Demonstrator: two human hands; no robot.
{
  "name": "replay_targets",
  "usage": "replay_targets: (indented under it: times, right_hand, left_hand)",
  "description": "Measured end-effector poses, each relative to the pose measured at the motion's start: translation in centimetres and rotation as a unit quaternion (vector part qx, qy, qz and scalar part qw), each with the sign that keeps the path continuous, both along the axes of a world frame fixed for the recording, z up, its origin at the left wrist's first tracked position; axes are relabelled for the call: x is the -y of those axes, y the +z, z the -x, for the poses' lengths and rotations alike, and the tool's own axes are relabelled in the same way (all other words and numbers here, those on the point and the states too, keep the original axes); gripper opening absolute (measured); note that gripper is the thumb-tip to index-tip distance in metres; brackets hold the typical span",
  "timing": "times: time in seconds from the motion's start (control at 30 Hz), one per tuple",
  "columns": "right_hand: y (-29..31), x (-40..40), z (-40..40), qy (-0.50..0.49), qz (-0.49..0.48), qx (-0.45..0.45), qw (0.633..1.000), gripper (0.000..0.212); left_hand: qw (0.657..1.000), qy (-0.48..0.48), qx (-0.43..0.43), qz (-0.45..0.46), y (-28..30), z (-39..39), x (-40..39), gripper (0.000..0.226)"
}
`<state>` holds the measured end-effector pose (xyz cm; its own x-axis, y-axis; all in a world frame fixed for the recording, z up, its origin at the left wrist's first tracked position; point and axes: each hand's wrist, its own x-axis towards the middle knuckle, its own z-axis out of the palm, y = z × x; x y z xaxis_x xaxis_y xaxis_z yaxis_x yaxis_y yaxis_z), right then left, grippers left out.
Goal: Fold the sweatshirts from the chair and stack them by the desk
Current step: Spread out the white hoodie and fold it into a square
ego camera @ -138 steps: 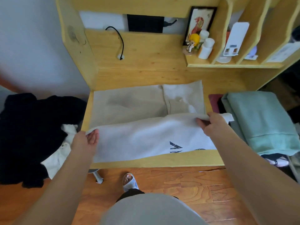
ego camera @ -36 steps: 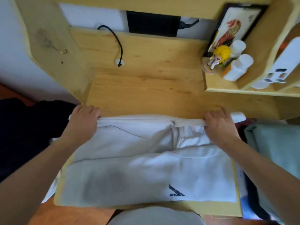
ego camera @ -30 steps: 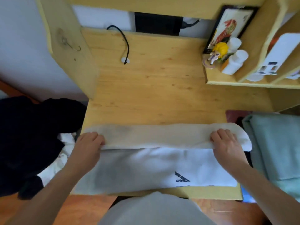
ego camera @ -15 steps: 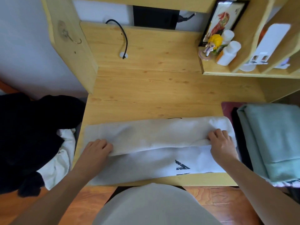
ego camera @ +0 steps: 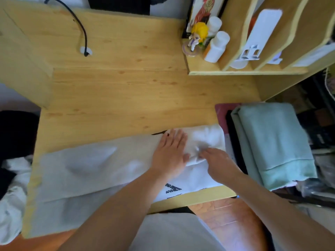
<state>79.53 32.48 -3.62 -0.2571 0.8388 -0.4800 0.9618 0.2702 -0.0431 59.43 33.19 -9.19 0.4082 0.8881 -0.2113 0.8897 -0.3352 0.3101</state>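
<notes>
A white sweatshirt (ego camera: 94, 171), folded into a long strip with a dark logo near its front edge, lies along the front of the wooden desk (ego camera: 126, 91). My left hand (ego camera: 170, 151) presses flat on the strip's right part, fingers straight. Right beside it, my right hand (ego camera: 215, 160) grips the bunched cloth at the strip's right end. A folded mint-green sweatshirt (ego camera: 272, 142) rests on a stack just off the desk's right side. Black clothes (ego camera: 16, 134) and a white garment (ego camera: 10, 205) lie on the left, on what the frame hides.
At the back right, a shelf unit (ego camera: 235, 69) holds a yellow-haired figurine (ego camera: 196, 35), white bottles (ego camera: 216, 47) and a framed picture. A black cable (ego camera: 79, 28) runs into a hole in the desktop. Below the desk's front edge is wooden floor (ego camera: 232, 223).
My left hand has left the strip's left end and crossed to its right part, now flat beside my right hand. The right hand stays at the right end, bunching the cloth.
</notes>
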Motion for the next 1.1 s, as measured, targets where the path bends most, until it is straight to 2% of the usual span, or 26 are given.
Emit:
replay_targets:
  times: [0.07, 0.13, 0.17, 0.2, 0.27, 0.33, 0.43, 0.5, 0.57, 0.7, 0.77, 0.83, 0.9, 0.97, 1.03, 1.1]
  right_hand:
    - [1.0, -1.7, 0.7, -0.051, -0.029, -0.035, 0.998, 0.049]
    - [1.1, -4.0, 1.9, -0.06, -0.163, -0.16, 0.972, 0.038]
    - [0.4, -5.0, 2.6, -0.044, -0.207, -0.181, 0.96, 0.037]
    - [-0.8, -5.8, 2.9, -0.029, -0.211, -0.174, 0.962, 0.041]
    - [-3.9, -6.3, 2.5, -0.037, -0.142, -0.107, 0.983, 0.053]
    - [-6.5, -6.0, 0.6, -0.042, -0.119, -0.061, 0.99, 0.058]
    - [-7.5, -6.2, -0.6, -0.042, -0.127, -0.078, 0.988, 0.057]
    - [-7.5, -6.2, -0.5, -0.054, -0.121, -0.092, 0.987, 0.058]
    - [-7.8, -6.2, -0.5, -0.059, -0.133, -0.097, 0.985, 0.058]
    - [-8.0, -6.1, -0.6, -0.055, -0.125, -0.093, 0.986, 0.062]
    - [-7.5, -6.0, 0.3, -0.087, -0.145, -0.089, 0.982, 0.062]
    - [-5.9, -5.2, 2.7, -0.127, -0.159, -0.123, 0.971, 0.062]
    - [-4.5, -3.0, 6.6, -0.068, -0.184, -0.149, 0.969, 0.063]
    - [-4.9, -0.2, 10.4, -0.009, -0.171, -0.136, 0.976, 0.064]
    - [-6.6, 1.2, 12.4, -0.024, -0.143, -0.106, 0.984, 0.066]
    - [-7.8, 1.6, 12.8, -0.037, -0.124, -0.059, 0.99, 0.068]
  left_hand:
    - [1.0, 0.009, -0.025, 0.014, -2.4, -0.4, 0.1, 0.078]
    - [0.999, 0.015, -0.029, 0.015, -2.9, -0.7, 0.0, 0.079]
    - [0.999, 0.026, -0.029, 0.014, -2.9, -0.9, 0.2, 0.079]
    - [0.999, 0.041, -0.028, 0.01, -2.9, -1.1, 0.3, 0.079]
    - [0.998, 0.063, -0.029, 0.003, -3.0, -1.4, 0.5, 0.078]
    - [0.997, 0.071, -0.031, -0.002, -3.3, -1.3, 1.1, 0.074]
    - [0.99, 0.133, -0.032, 0.024, -3.8, 0.4, 2.0, 0.068]
    - [0.98, 0.187, -0.064, 0.038, -4.1, 2.7, 3.3, 0.066]
    - [0.96, 0.252, -0.113, 0.045, -4.2, 5.3, 4.6, 0.068]
    - [0.927, 0.345, -0.12, 0.089, -4.0, 7.4, 5.7, 0.071]
    - [0.927, 0.346, -0.107, 0.097, -3.9, 7.3, 5.4, 0.071]
    - [0.928, 0.341, -0.108, 0.109, -3.7, 7.3, 5.2, 0.072]
    - [0.93, 0.333, -0.099, 0.122, -3.4, 7.4, 5.2, 0.072]
    - [0.943, 0.298, -0.105, 0.11, -2.8, 8.5, 5.4, 0.071]
    - [0.95, 0.267, -0.137, 0.088, -2.6, 12.1, 6.9, 0.069]
    - [0.937, 0.288, -0.17, 0.097, -2.8, 18.2, 10.3, 0.068]
